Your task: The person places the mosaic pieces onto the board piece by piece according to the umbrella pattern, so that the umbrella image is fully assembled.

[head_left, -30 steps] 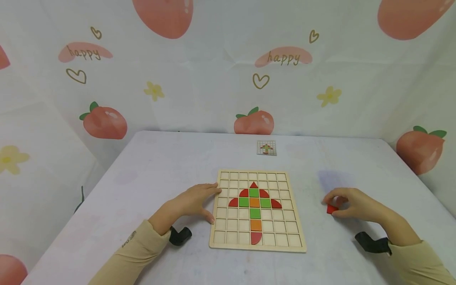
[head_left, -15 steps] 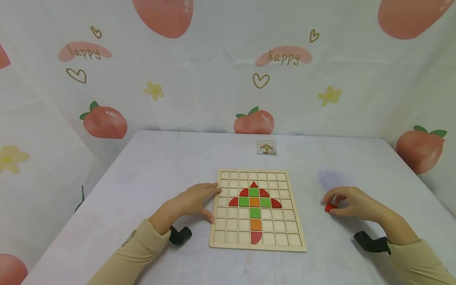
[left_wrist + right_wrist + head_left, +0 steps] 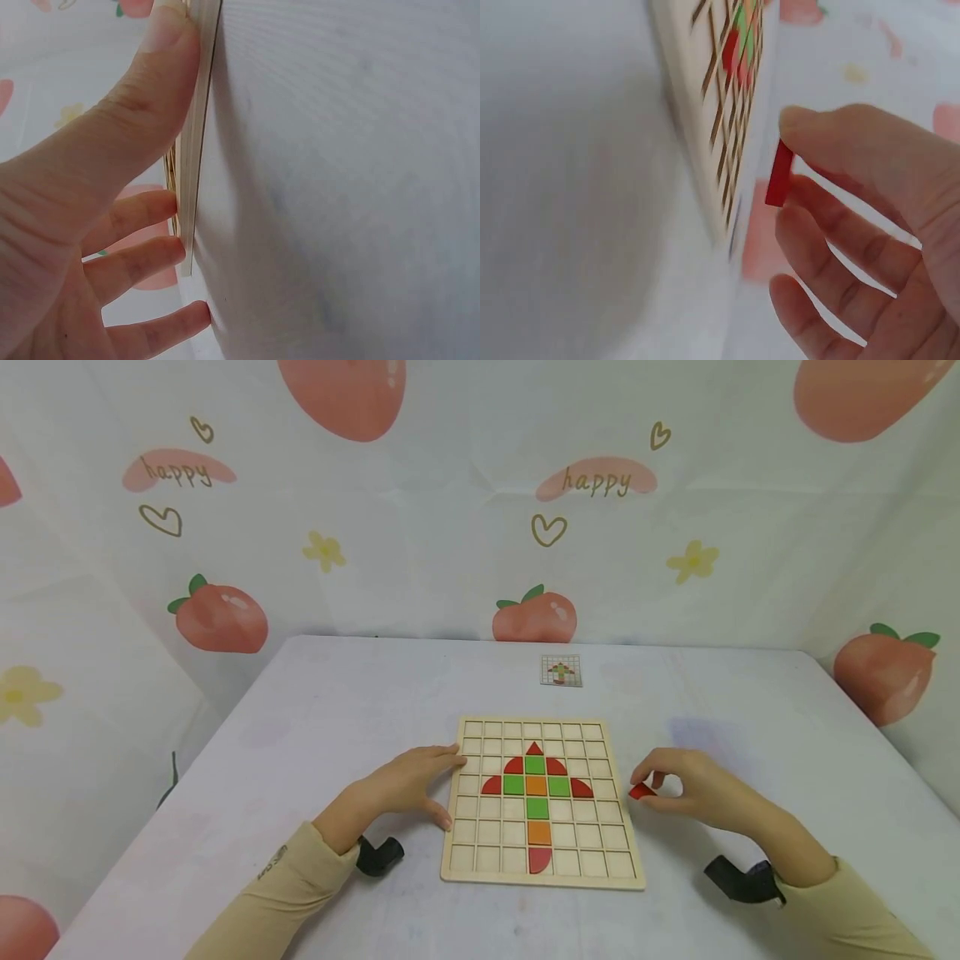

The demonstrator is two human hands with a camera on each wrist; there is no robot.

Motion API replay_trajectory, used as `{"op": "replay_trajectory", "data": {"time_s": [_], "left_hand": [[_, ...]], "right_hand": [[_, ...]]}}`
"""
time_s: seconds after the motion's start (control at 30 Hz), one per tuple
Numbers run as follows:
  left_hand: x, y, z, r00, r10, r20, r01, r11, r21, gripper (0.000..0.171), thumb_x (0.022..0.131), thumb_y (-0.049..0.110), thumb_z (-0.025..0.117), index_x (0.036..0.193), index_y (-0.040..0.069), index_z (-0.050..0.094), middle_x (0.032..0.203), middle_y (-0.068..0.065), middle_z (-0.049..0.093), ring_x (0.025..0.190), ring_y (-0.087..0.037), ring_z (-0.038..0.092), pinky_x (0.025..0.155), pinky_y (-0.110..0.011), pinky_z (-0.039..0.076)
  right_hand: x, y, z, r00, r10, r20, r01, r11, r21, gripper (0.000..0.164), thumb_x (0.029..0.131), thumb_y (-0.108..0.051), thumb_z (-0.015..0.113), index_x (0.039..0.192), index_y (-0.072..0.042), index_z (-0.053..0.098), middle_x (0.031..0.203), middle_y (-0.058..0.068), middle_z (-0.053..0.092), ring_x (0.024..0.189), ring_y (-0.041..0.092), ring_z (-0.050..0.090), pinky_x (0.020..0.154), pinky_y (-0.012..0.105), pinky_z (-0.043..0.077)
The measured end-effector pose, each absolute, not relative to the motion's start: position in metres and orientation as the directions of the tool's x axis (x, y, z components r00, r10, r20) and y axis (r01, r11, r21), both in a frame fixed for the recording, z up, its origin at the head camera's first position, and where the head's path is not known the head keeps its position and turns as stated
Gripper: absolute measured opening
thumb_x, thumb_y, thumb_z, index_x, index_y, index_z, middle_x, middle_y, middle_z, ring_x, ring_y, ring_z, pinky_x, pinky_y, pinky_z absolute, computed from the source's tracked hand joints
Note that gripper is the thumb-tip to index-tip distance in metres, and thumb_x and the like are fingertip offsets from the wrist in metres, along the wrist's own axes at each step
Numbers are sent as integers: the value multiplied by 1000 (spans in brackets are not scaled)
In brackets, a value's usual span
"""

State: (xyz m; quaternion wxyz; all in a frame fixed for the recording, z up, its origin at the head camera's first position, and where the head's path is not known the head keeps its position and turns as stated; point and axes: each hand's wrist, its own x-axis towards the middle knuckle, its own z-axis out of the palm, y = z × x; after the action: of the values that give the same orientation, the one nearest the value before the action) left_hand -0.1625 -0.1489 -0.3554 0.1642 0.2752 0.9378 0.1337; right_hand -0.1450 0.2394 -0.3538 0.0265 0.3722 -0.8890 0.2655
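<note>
A wooden grid board (image 3: 480, 858) lies on the table, with red, green and orange tiles set in its squares in an arrow-like pattern. My left hand (image 3: 399, 785) rests at the board's left edge, fingers extended and spread, thumb against the rim; in the left wrist view the thumb (image 3: 139, 112) touches the board's side (image 3: 196, 142). To the right of the board, my right hand (image 3: 697, 787) pinches a small red tile (image 3: 642, 791) between thumb and fingers. The right wrist view shows the red tile (image 3: 779, 176) edge-on, apart from the board; its full outline is hidden.
A small pattern card (image 3: 561, 671) showing a similar coloured figure lies behind the board. Black wrist mounts (image 3: 742, 880) sit at both sleeves. A printed cloth (image 3: 435, 510) hangs behind the table's far edge.
My right hand has moved left with the red tile, from well right of the board to close beside its right edge. The left hand and the board have stayed still.
</note>
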Motion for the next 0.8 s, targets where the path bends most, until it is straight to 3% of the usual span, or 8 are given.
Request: {"op": "replay_trajectory", "data": {"time_s": [0.2, 0.47, 0.8], "left_hand": [[-162, -149, -356, -797, 556, -235, 466, 814, 347, 88, 66, 36, 81, 138, 3, 44, 149, -16, 35, 137, -34, 34, 114, -49, 30], [-163, -149, -355, -798, 552, -244, 456, 816, 354, 88, 66, 36, 81, 138, 3, 43, 150, -16, 35, 138, -35, 34, 114, -50, 29], [-164, -150, -356, -791, 565, -234, 474, 808, 350, 89, 66, 37, 81, 138, 3, 43, 149, -17, 35, 137, -35, 34, 114, -50, 30]], "right_hand": [[-137, 209, -351, -701, -663, 262, -694, 552, -463, 19, 76, -7, 74, 91, -16, 65, 85, -11, 64, 74, 2, 54, 61, 19, 49], [-127, 173, -353, -709, -672, 213, -646, 499, -577, 14, 79, -8, 72, 91, -13, 65, 86, -6, 66, 75, 7, 56, 64, 20, 52], [-111, 137, -352, -722, -677, 142, -606, 520, -602, 11, 81, -19, 72, 87, -13, 66, 82, -7, 66, 73, 3, 54, 64, 17, 51]]}}
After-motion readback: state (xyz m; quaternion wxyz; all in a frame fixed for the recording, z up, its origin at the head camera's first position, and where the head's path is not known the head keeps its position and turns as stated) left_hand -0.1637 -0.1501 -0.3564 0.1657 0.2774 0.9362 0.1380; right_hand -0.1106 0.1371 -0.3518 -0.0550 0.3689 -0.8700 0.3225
